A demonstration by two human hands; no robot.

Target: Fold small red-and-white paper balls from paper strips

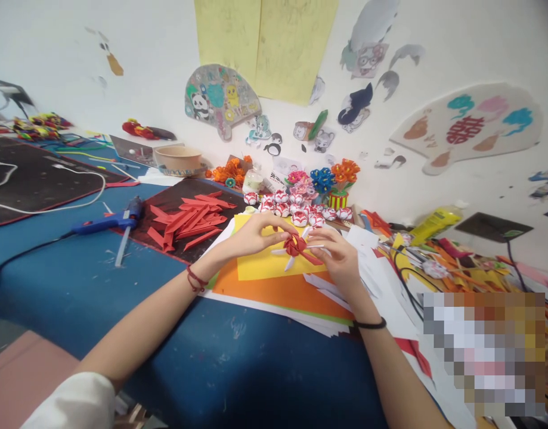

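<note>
A red and white folded-paper flower [294, 245] with a yellow centre is held up between my two hands, above yellow and orange paper sheets [265, 292]. My left hand [260, 234] pinches its upper left side between thumb and fingers. On the right side, my right hand [335, 253] grips the flower's edge near a red strip and a white strip. Behind the hands stand several finished red and white paper flowers [299, 218]. To the left, a pile of folded red strips [188, 220] lies on a dark mat [142, 221].
A blue glue gun [106, 221] with its cord lies on the blue table [99, 280] at the left. Farther back are a round bowl [178, 161] and colourful flowers [322, 179]. Paper scraps, a yellow bottle [436, 224] and cables crowd the right side.
</note>
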